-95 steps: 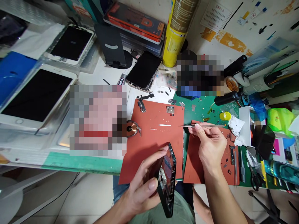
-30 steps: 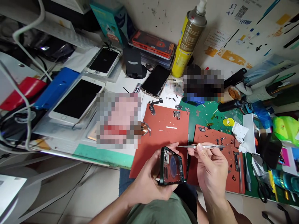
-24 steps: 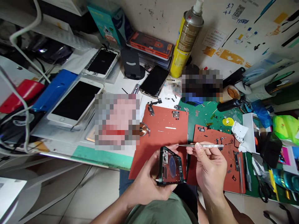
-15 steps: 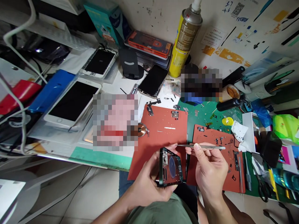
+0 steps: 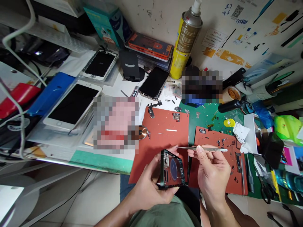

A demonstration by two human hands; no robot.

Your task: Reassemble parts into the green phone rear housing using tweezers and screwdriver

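Note:
My left hand (image 5: pixel 151 184) is wrapped round a dark phone frame (image 5: pixel 174 170), tilted so that its inside, with a round coil ring, shows. In my right hand (image 5: pixel 211 168) lies a pair of metal tweezers (image 5: pixel 203 149), pinched between thumb and fingers. Their tips point left and reach just above the frame's upper edge, close to my left fingertips. Whether the tips grip anything is too small to tell. Below the hands is a reddish-brown mat (image 5: pixel 163 126); a second such mat (image 5: pixel 213 138) on the right bears several small phone parts.
A yellow spray can (image 5: pixel 186 44) stands at the back. Dark phone screens (image 5: pixel 154 82) and a white phone front (image 5: pixel 74 105) lie to the left. Scissors (image 5: pixel 266 189) and a blue bottle (image 5: pixel 287 179) are at the right edge. A coil disc (image 5: pixel 142 132) sits on the mat's left side.
The whole view has shifted very slightly. Both hands keep their hold on the phone frame and the tweezers, with hardly any movement between them.

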